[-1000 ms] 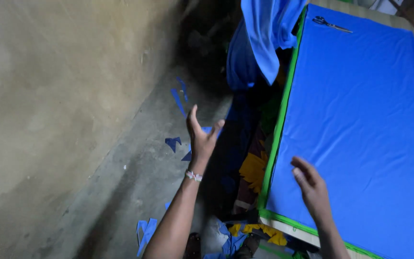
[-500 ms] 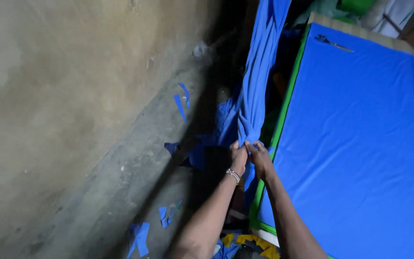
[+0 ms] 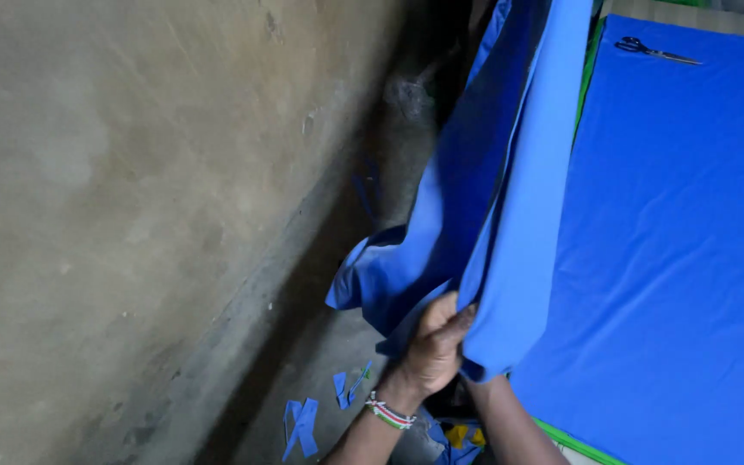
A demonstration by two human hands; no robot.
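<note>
**A:** What is the room like?

**B:** A rough, stained plaster wall [image 3: 122, 172] fills the nine o'clock side, dimly lit. At its foot a grey concrete floor [image 3: 320, 344] runs from six toward twelve o'clock, darkening into shadow.

**A:** Any furniture?

**B:** A table [image 3: 682, 258] covered in smooth blue cloth fills the three o'clock side, brighter than the wall. Scissors [image 3: 654, 50] lie near one o'clock. Blue fabric scraps [image 3: 303, 424] litter the floor at six.

one hanging blue cloth [image 3: 492, 198], one blue sheet [image 3: 682, 258] spread on the worktop, one pair of scissors [image 3: 654, 51], one beaded wristband [image 3: 388, 412], perhaps three blue scraps [image 3: 303, 424] on the floor.
</note>
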